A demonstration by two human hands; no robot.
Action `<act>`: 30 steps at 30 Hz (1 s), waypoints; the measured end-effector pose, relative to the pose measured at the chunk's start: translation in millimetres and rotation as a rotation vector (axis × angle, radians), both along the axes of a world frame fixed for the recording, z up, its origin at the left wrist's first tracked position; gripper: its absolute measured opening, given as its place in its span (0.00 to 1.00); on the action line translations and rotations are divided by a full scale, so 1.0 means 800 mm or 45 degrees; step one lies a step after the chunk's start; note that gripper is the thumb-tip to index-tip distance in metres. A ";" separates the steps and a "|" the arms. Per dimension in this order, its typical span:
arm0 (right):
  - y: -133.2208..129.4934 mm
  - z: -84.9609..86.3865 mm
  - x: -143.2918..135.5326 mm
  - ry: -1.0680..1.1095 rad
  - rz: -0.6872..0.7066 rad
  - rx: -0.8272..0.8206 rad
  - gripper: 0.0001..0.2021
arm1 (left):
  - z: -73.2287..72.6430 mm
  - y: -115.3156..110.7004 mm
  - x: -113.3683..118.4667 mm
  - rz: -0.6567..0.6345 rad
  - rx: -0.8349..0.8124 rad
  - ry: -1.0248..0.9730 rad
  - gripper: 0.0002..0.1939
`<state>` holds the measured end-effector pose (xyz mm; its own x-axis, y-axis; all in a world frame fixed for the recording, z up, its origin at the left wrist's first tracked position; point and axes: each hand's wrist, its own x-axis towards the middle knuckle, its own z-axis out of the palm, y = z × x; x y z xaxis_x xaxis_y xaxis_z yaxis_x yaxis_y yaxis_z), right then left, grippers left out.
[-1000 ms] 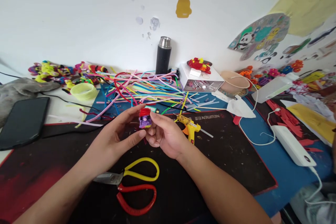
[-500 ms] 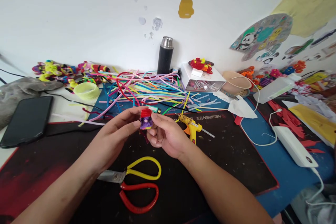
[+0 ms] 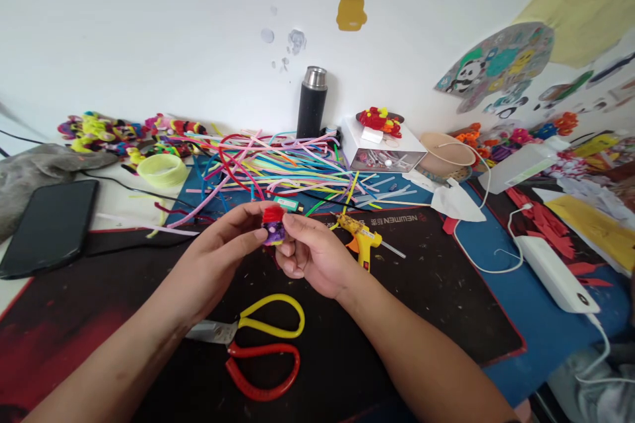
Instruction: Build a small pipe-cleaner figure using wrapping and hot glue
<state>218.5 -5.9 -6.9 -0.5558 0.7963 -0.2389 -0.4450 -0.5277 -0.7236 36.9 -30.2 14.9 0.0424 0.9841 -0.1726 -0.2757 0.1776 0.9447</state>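
Observation:
A small fuzzy pipe-cleaner piece, red on top, purple in the middle with a pale dot and a bit of yellow below, is held up between both hands. My left hand pinches its left side with thumb and fingers. From the right, my right hand grips it between thumb and curled fingers. Fingertips cover part of its edges. Below the hands, scissors with one yellow and one red handle lie on the dark mat. A yellow glue gun with a clear stick rests just right of my right hand.
Loose coloured pipe cleaners spread across the back. Behind them stands a black thermos, beside a white drawer box. A phone and yellow-green roll lie left; a corded white power bank lies right.
Both hands keep their hold on the fuzzy piece, which has shifted very slightly left. The surrounding objects stay put apart from a slight shift of the view.

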 end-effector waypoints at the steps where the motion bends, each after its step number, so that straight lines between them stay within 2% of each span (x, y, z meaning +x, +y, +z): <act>1: 0.000 0.000 0.000 0.006 -0.002 -0.002 0.28 | 0.000 0.000 0.000 -0.001 -0.003 -0.010 0.22; 8: 0.001 -0.004 -0.001 0.005 -0.002 -0.012 0.26 | 0.002 -0.001 0.000 0.015 -0.019 -0.006 0.22; 14: 0.001 -0.004 -0.001 0.009 0.005 -0.010 0.26 | -0.003 0.000 -0.004 0.001 -0.001 0.040 0.23; 16: 0.001 -0.003 -0.001 0.015 0.005 -0.009 0.27 | -0.004 0.001 -0.009 -0.049 0.041 0.071 0.26; 20: 0.001 -0.002 0.000 -0.011 -0.003 0.005 0.27 | 0.002 0.002 -0.015 -0.227 0.208 0.260 0.38; 22: 0.002 -0.003 0.000 -0.025 -0.003 0.015 0.26 | 0.003 0.001 -0.015 -0.263 0.264 0.358 0.37; 25: 0.001 -0.004 -0.001 -0.047 -0.005 0.024 0.27 | -0.001 0.002 -0.014 -0.236 0.298 0.483 0.32; 30: -0.001 -0.003 -0.004 -0.156 -0.083 0.102 0.29 | -0.013 0.006 -0.019 -0.062 0.318 0.745 0.31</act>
